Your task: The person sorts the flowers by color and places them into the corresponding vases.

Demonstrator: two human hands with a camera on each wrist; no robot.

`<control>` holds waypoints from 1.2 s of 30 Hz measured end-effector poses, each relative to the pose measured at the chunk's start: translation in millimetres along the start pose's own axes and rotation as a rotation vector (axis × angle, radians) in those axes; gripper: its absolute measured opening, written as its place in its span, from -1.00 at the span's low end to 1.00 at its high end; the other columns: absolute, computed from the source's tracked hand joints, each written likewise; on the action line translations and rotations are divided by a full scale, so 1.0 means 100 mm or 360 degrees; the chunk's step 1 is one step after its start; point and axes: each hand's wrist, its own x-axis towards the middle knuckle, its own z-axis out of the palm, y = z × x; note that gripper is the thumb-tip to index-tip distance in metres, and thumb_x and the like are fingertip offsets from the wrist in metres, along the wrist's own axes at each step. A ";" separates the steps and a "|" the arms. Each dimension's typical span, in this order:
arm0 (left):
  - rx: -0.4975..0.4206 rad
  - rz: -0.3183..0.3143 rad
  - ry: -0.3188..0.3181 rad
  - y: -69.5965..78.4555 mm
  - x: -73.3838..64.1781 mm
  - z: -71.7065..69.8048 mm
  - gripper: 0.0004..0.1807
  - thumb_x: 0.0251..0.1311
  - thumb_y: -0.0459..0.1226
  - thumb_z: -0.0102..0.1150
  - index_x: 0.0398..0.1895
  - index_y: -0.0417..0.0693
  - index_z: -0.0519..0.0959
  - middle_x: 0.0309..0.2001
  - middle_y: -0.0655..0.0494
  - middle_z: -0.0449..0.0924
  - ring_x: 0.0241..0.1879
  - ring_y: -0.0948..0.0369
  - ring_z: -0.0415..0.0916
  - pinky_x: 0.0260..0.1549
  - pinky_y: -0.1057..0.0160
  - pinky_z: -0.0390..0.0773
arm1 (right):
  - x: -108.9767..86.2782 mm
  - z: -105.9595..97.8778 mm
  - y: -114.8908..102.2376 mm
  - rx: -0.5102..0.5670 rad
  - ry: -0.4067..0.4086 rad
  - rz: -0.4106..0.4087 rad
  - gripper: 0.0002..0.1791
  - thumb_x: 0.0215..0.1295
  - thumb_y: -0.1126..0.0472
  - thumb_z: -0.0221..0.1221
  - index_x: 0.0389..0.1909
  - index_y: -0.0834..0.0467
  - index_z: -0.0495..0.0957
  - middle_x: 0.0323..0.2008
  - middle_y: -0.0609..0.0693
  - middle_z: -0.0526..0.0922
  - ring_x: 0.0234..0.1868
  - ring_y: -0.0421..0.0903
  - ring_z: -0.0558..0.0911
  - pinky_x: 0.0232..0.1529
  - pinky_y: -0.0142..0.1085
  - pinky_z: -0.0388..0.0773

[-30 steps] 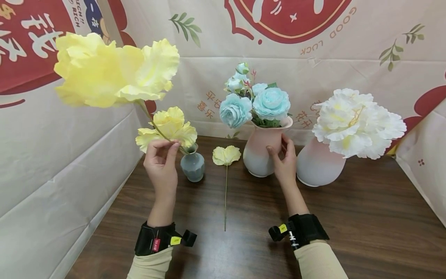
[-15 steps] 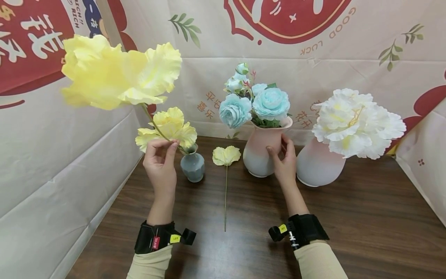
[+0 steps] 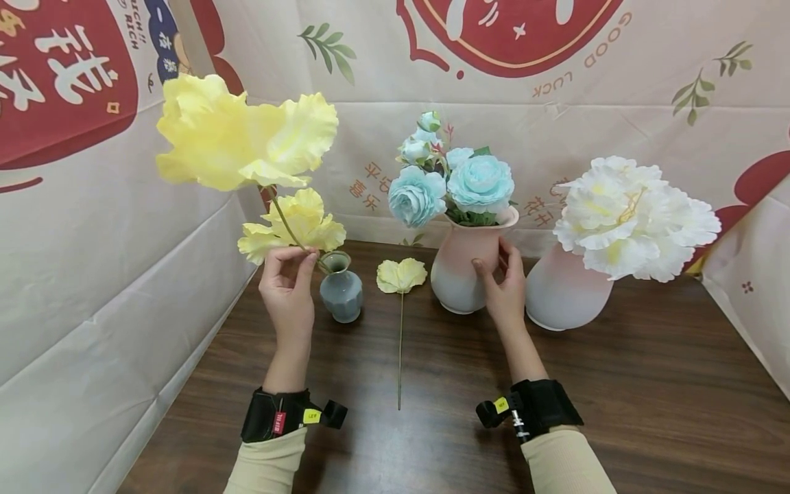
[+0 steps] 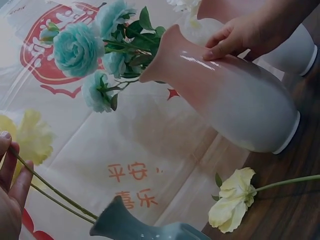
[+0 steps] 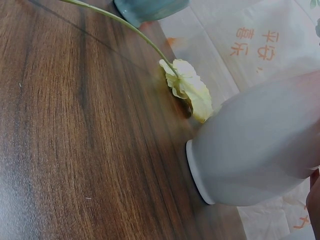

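My left hand [image 3: 286, 285] pinches the thin stem of a large yellow artificial flower [image 3: 247, 140] between thumb and fingertips. Just right of those fingertips stands a small blue-grey vase [image 3: 341, 295]; another yellow flower [image 3: 302, 219] leans out over its left side. Two stems [image 4: 60, 197] run down to the small vase's mouth in the left wrist view. My right hand [image 3: 507, 285] holds the right side of a pink-and-white vase [image 3: 459, 274], thumb in front, its other fingers partly hidden. Blue flowers [image 3: 478, 182] fill that vase.
One pale yellow flower [image 3: 401, 276] lies on the dark wooden table [image 3: 444, 425] between the vases, stem towards the front. At right, a second pink-and-white vase [image 3: 564, 291] bears big white flowers [image 3: 636, 216]. Printed cloth [image 3: 370, 137] hangs behind and along both sides.
The held yellow flower has swung right and slightly down, with the left hand shifting a little. More of the small vase's mouth shows. The right hand has stayed on its vase.
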 end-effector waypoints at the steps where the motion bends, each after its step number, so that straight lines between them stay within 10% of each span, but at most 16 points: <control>1: 0.0003 -0.0011 0.0003 -0.02 0.00 0.00 -0.88 0.18 -0.55 0.27 -0.31 -0.21 0.61 -0.29 0.18 0.64 -0.23 0.31 0.66 -0.15 0.43 0.68 | 0.00 0.00 0.00 0.0001 0.0001 0.0001 -0.34 0.41 0.29 0.18 0.45 0.33 0.17 0.40 0.30 0.30 0.44 0.18 0.31 0.51 0.08 0.22; 20: 0.0107 -0.0117 -0.0003 -0.19 0.01 -0.02 -0.84 0.20 -0.53 0.27 -0.30 -0.10 0.62 -0.32 0.26 0.65 -0.25 0.36 0.65 -0.19 0.48 0.67 | 0.10 0.01 0.39 -0.0030 0.0038 -0.0012 -0.29 0.39 0.11 0.24 0.47 0.13 0.20 0.42 0.09 0.33 0.43 0.02 0.35 0.50 -0.01 0.28; 36: 0.0289 -0.0210 -0.0063 -0.32 -0.03 -0.07 -0.78 0.23 -0.46 0.28 -0.21 -0.53 0.52 -0.30 0.05 0.66 -0.27 0.35 0.61 -0.32 0.47 0.61 | -0.02 0.01 -0.02 -0.0014 0.0021 0.0003 -0.32 0.43 0.20 0.18 0.45 0.33 0.16 0.41 0.28 0.31 0.43 0.21 0.32 0.48 0.13 0.25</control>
